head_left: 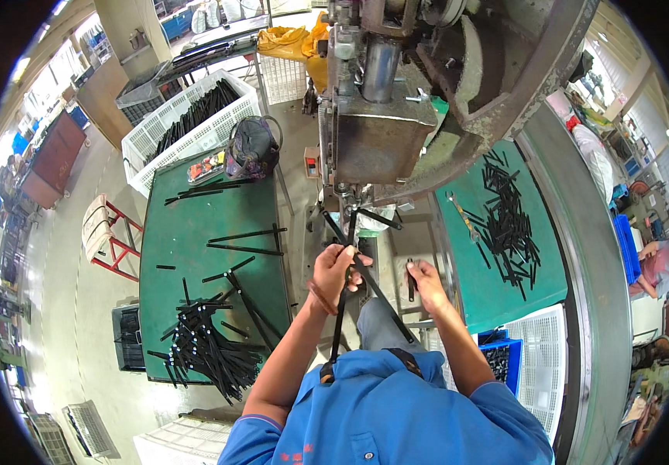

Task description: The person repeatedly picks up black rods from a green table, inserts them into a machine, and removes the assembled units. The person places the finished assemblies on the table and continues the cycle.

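In front of the press [385, 143], my left hand [330, 273] is closed around several long, thin black bars [387, 301] that cross one another. Their upper ends reach under the press head; whether they are joined there is hard to make out. A bit to the right, my right hand [429, 288] pinches a short black bar [410, 284], held upright and apart from the others. On the green table to my left lies a heap of long black bars [202, 337]. Shorter black bars [511, 225] are piled on the green table at right.
A wrench [458, 209] lies beside the right pile. At the left table's far end are a dark bag [251, 147] and a white crate [187, 128] of black bars. A blue bin [514, 364] stands low at right. Another person [660, 267] sits far right.
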Demonstrator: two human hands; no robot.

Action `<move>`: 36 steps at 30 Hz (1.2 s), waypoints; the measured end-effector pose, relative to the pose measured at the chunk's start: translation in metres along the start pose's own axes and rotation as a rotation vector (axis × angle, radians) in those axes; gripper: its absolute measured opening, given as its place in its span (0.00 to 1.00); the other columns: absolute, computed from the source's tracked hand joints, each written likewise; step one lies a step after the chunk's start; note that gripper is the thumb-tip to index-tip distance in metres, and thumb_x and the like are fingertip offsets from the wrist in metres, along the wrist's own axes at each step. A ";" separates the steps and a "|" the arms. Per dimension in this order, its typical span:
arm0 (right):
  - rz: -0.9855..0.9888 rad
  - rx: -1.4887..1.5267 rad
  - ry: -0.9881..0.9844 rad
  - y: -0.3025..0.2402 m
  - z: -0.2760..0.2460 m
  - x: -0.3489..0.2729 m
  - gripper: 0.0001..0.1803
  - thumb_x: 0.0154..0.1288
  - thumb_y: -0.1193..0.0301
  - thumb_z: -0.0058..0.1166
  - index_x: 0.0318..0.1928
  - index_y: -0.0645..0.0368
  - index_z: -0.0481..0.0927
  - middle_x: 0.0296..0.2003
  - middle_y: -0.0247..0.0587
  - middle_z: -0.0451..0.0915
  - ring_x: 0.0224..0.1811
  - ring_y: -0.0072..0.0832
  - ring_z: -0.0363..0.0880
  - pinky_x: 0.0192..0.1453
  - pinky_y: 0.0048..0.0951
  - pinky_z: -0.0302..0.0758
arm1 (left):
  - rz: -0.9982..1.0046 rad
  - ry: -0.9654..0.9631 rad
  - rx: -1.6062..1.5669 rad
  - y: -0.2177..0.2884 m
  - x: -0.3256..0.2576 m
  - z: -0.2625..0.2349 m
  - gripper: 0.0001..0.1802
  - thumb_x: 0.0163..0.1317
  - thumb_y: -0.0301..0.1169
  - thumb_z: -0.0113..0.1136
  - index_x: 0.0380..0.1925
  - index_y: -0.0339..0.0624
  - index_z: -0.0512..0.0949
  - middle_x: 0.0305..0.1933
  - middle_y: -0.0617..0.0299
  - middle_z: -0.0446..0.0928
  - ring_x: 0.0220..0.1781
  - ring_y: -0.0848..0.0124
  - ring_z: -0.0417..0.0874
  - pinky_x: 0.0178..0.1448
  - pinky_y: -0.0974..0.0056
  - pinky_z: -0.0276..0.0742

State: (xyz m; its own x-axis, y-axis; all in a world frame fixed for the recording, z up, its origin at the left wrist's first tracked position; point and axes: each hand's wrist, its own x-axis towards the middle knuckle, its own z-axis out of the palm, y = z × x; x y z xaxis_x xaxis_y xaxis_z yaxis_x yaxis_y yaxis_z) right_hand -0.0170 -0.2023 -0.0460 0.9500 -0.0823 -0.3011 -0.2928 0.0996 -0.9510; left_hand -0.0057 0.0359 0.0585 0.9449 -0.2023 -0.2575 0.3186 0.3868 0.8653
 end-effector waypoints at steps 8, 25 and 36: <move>-0.318 -0.205 -0.254 -0.093 0.099 0.040 0.11 0.61 0.67 0.57 0.31 0.62 0.75 0.17 0.31 0.73 0.16 0.14 0.71 0.16 0.18 0.68 | 0.060 0.207 -0.109 -0.026 -0.036 -0.072 0.10 0.68 0.34 0.47 0.32 0.38 0.69 0.33 0.53 0.80 0.15 0.81 0.69 0.16 0.77 0.65; -0.250 -0.963 -0.320 -0.101 0.069 0.068 0.30 0.53 0.47 0.58 0.40 0.64 0.79 0.34 0.46 0.82 0.36 0.37 0.82 0.41 0.36 0.77 | 0.152 0.427 -0.170 -0.044 -0.081 -0.070 0.10 0.65 0.36 0.52 0.31 0.41 0.73 0.30 0.53 0.80 0.14 0.80 0.69 0.15 0.77 0.63; -0.943 -1.023 0.026 -0.025 0.067 0.226 0.14 0.56 0.64 0.56 0.37 0.61 0.79 0.30 0.39 0.80 0.31 0.30 0.78 0.35 0.30 0.74 | 0.070 0.344 -0.086 -0.027 -0.070 -0.005 0.10 0.65 0.36 0.53 0.34 0.41 0.74 0.27 0.57 0.79 0.12 0.81 0.69 0.14 0.77 0.61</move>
State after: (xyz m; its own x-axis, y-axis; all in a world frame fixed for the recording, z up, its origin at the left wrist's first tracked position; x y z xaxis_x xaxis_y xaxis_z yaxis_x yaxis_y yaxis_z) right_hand 0.2127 -0.1569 -0.0858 0.8322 0.2688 0.4849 0.4909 -0.7639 -0.4189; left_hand -0.0803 0.0441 0.0515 0.9303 0.1362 -0.3406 0.2432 0.4663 0.8505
